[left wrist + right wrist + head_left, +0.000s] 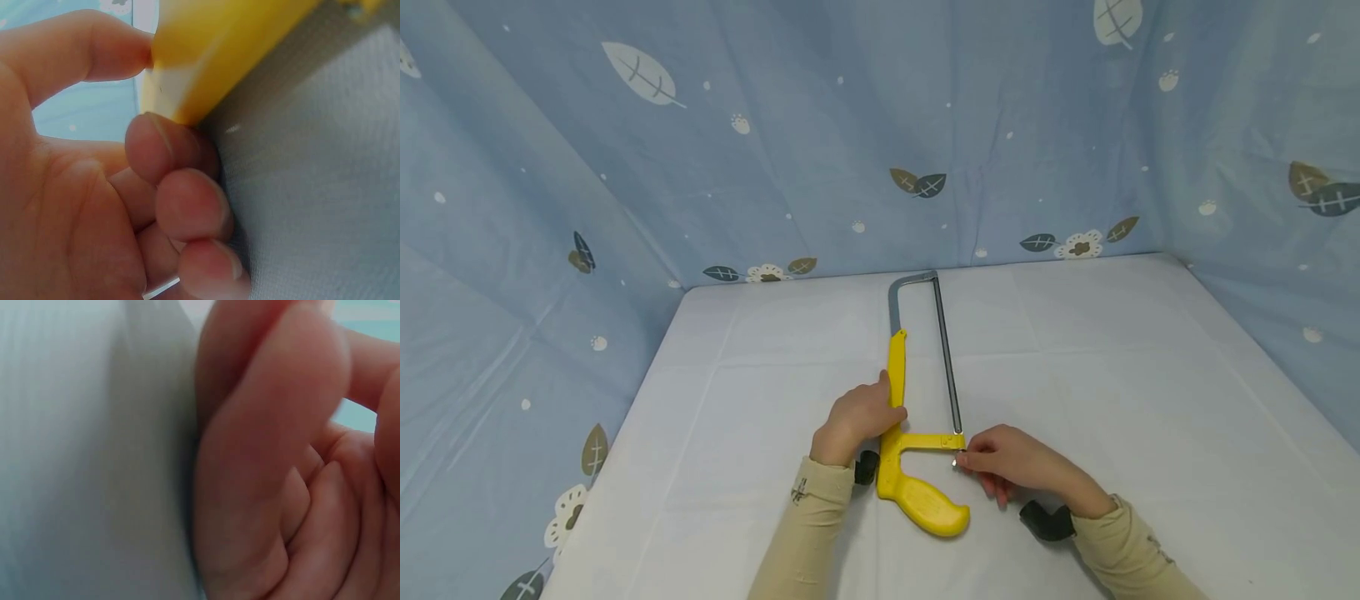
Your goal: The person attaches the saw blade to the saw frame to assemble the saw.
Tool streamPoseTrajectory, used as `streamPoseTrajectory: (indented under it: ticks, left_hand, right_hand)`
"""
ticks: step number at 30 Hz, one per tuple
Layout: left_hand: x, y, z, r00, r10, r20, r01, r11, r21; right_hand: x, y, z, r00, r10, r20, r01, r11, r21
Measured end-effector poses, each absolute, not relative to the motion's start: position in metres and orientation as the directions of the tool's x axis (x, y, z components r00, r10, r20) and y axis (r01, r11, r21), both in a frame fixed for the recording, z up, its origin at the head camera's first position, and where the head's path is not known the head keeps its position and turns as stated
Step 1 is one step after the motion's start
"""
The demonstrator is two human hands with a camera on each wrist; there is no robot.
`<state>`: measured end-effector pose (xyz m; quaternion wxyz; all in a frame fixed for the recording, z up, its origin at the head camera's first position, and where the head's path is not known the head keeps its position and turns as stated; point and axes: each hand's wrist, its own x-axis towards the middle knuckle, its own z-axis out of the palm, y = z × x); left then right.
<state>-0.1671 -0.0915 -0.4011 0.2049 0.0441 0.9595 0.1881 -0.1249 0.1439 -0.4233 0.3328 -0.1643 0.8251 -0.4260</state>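
Note:
A hacksaw (929, 506) with a yellow handle and grey metal front bow lies on the white table, its front end pointing away from me. Its straight blade side (947, 354) runs along the right. My left hand (861, 412) grips the yellow frame above the handle; in the left wrist view, thumb and fingers pinch the yellow frame (212, 56). At the near end of the blade side, my right hand (1011, 458) pinches a small silver wing nut (955, 462). The right wrist view shows only curled fingers (269, 444) near the cloth, with the nut hidden.
White cloth covers the table (760, 350). Blue leaf-patterned fabric (850, 125) hangs behind and at both sides. A black wrist device (1047, 522) sits by the right sleeve, and another black one (867, 467) by the left wrist, close to the saw handle.

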Motion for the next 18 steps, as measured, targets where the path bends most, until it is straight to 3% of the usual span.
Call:
streamPoseTrajectory:
  ticks: [18]
  left_hand:
    - [-0.1676,-0.0926,-0.4035,-0.913,0.168,-0.373,0.01,0.921,0.389]
  right_hand:
    - [-0.1276,0.1477,-0.4251,-0.717,-0.567,-0.406,0.044,0.545,-0.837]
